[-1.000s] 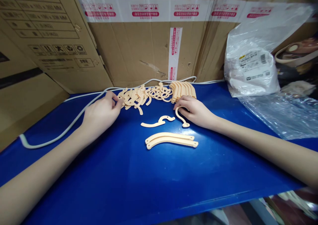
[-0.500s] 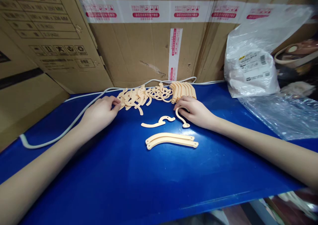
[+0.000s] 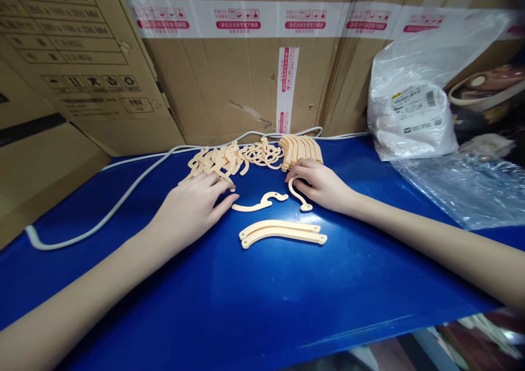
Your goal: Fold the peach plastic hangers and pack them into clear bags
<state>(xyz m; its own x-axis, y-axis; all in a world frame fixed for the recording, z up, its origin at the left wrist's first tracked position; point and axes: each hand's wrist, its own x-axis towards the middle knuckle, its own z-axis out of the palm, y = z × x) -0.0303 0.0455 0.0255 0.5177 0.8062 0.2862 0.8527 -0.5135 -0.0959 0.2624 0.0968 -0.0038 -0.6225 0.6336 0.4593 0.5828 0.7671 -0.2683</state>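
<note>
My left hand (image 3: 199,201) is over the near left part of a heap of cream plastic hook-shaped pieces (image 3: 227,158). Its thumb and forefinger are apart, with the thumb tip by the left end of a single curved piece with a hooked end (image 3: 266,200). My right hand (image 3: 324,185) is closed at its fingertips on a question-mark-shaped cream hanger hook (image 3: 301,199), whose lower end rests low near the table. Just beyond these fingers stands a row of stacked curved hanger arms (image 3: 301,148). Two long hanger arms (image 3: 283,233) lie side by side in front.
Everything lies on a blue table (image 3: 262,300). Cardboard boxes (image 3: 229,87) wall the back and left. A white cable (image 3: 135,188) runs along the left and back. At the right sit a labelled plastic bag (image 3: 414,119) and clear plastic film (image 3: 451,190).
My left hand has moved right and nearer, from the left end of the heap to the single curved piece, its thumb and forefinger spreading. My right hand stays on the hanger hook.
</note>
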